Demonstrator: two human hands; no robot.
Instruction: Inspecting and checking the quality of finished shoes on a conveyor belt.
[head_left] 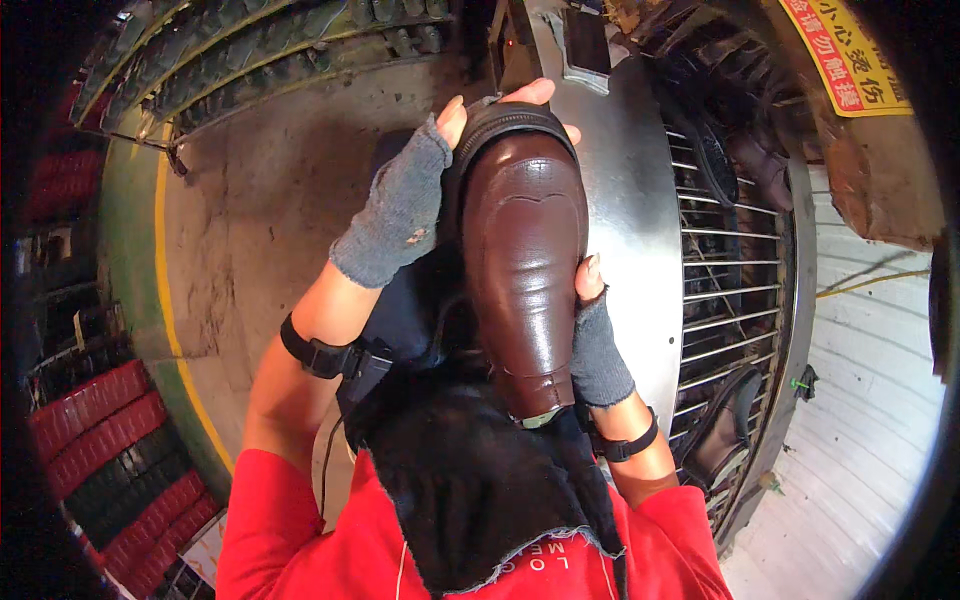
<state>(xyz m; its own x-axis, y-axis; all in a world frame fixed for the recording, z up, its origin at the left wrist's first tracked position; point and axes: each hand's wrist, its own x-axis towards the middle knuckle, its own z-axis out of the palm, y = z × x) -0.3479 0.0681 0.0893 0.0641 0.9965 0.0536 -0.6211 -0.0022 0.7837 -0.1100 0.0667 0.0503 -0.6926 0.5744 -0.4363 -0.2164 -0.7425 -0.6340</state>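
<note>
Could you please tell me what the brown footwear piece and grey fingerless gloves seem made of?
Glossy brown footwear piece: probably leather, real or synthetic, given its bright highlights and creases. Matte grey fingerless gloves: likely knitted fabric, judging by their fuzzy texture.

Brown leather shoe [525,260]: underside turned away, unseen.
Left hand [400,205]: palm and parts of the fingers hidden behind the shoe's far end.
Right hand [602,345]: thumb shows; fingers concealed by the shoe.
Pale green piece [541,419]: mostly covered at the shoe's near end; kind cannot be told.
Upper-left rack [200,58]: cut off by the top edge; dark contents too small to tell apart.
Red and black rows [100,415]: cropped by the dark rim; nature unclear.
Yellow sign [845,55]: truncated at the top edge.
</note>
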